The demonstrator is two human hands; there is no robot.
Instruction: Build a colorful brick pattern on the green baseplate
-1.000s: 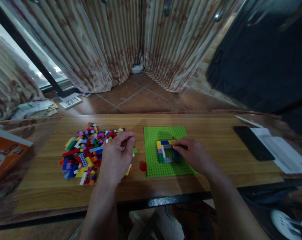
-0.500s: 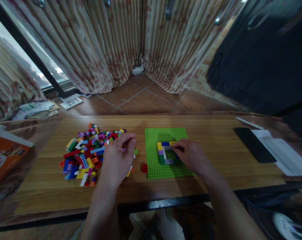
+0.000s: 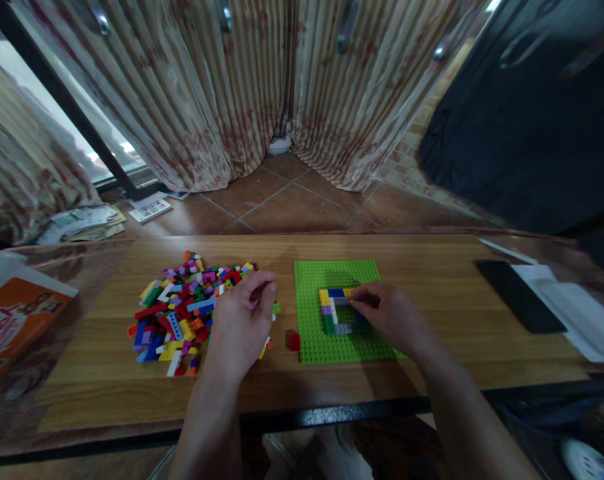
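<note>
Brick frame (image 3: 332,311), a small hollow rectangle of yellow, blue, purple, green, white and grey pieces, sits near the middle of the green baseplate (image 3: 315,347), which lies flat on the wooden bench (image 3: 447,267). The right hand (image 3: 389,307) comes in over the right side of the frame, its fingers pinched narrow at the far right part; whether they grip a single brick I cannot tell. The left hand (image 3: 245,320) hangs over the right edge of the loose brick pile (image 3: 175,327), fingers curled with only a narrow gap to the thumb; I cannot tell if anything is held. One red brick (image 3: 293,341) lies right beside the baseplate's left edge. A flat black object (image 3: 521,295) rests toward the bench's right end.
</note>
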